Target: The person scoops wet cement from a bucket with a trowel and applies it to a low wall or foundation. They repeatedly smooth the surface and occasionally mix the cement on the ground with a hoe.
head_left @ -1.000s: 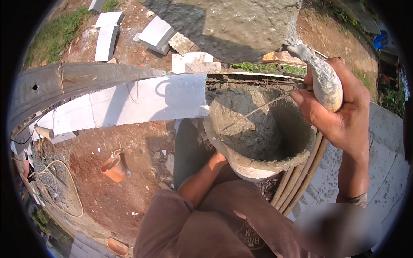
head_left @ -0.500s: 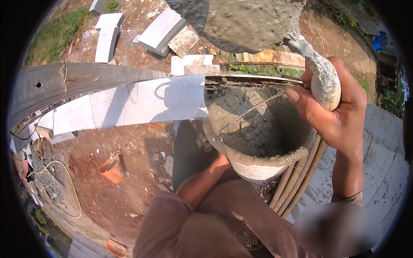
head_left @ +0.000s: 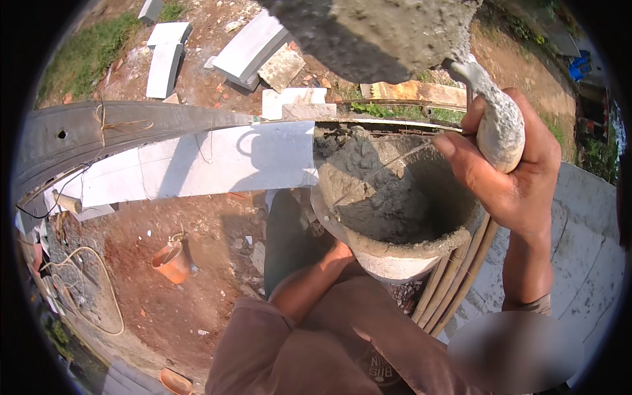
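My right hand is wrapped round the mortar-crusted handle of a trowel. Its broad blade, loaded with wet grey mortar, is raised beyond the bucket and cut off by the top edge of the view. Below it stands a bucket with a mortar-smeared rim, partly filled with grey mortar. The bucket's thin wire handle crosses its mouth towards my right thumb; whether the thumb touches it I cannot tell. My left forearm reaches to the bucket's near left side, where the hand's fingers are hidden behind the bucket.
A course of white blocks runs left from the bucket beside a grey metal beam. Bamboo poles and a pale slab lie to the right. An orange bucket and a hose are on the dirt below.
The trowel blade with its mortar sits slightly lower and farther right in view. The blocks and beam have shifted slightly down in the picture. My right hand keeps its grip.
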A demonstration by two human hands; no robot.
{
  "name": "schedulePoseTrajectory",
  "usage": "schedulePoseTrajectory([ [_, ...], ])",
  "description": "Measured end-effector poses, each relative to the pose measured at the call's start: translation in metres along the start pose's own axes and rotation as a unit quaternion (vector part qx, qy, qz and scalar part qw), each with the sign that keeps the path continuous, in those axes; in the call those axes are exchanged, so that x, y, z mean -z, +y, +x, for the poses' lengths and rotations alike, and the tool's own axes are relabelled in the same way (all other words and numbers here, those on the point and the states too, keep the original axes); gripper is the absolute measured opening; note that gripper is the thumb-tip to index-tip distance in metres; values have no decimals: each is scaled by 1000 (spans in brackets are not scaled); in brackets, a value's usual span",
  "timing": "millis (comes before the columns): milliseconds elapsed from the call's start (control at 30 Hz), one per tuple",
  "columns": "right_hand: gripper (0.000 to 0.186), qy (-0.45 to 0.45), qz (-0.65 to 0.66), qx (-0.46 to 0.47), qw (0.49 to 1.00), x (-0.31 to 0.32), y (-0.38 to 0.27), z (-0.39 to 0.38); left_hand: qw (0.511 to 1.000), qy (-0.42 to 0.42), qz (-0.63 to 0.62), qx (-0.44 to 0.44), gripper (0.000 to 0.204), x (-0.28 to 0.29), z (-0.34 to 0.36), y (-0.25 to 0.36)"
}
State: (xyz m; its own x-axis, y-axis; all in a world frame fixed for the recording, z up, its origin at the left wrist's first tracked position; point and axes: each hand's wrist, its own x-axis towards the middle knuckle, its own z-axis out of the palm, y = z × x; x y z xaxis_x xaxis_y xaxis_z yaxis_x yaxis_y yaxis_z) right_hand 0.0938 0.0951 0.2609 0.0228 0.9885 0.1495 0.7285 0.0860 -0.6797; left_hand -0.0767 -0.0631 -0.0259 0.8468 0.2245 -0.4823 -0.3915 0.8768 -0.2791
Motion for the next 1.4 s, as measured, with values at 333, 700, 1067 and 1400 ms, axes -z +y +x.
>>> schedulePoseTrajectory([
  [333,19,2,-11,-21,1000,0,4,4,1000,-3,-7,-3,70,3,-3,-1],
  [700,20,10,0,-51,999,-2,3,5,999,-19,-22,-15,70,-3,-1,-1],
  [1067,19,4,35,-61,998,-8,1,6,999,-31,-29,-20,70,-6,4,-13],
  [1400,21,6,-8,-37,999,-11,7,9,999,-22,-13,-38,73,-4,8,-16],
])
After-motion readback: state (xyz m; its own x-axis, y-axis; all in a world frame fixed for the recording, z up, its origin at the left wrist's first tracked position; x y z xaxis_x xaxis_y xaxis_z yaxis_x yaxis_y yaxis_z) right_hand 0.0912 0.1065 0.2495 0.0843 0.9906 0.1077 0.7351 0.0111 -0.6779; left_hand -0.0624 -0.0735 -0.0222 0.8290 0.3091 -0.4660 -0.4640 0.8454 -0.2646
